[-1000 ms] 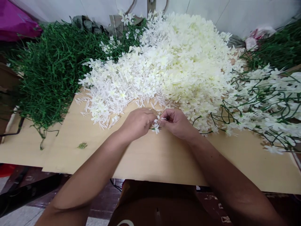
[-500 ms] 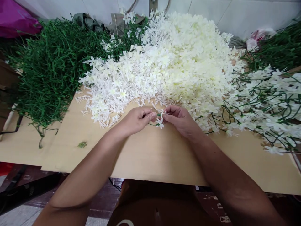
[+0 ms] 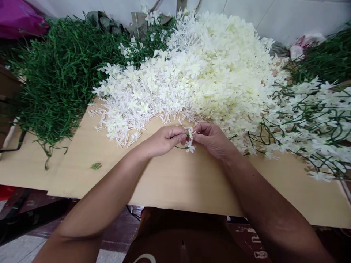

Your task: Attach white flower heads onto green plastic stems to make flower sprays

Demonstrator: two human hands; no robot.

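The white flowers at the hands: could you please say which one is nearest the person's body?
The lower flower, below the gap between left hand and right hand; the upper flower sits within it.

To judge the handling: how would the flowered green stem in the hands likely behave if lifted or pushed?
The flowered green stem looks springy rather than limp: its free end seems to hold a white flower out sideways. It is probably light, being slender and pinched by the left hand. The white flower, thin-petalled, may crease.

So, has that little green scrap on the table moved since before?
No, the green scrap lies in the same spot, judged against the table and its front edge.
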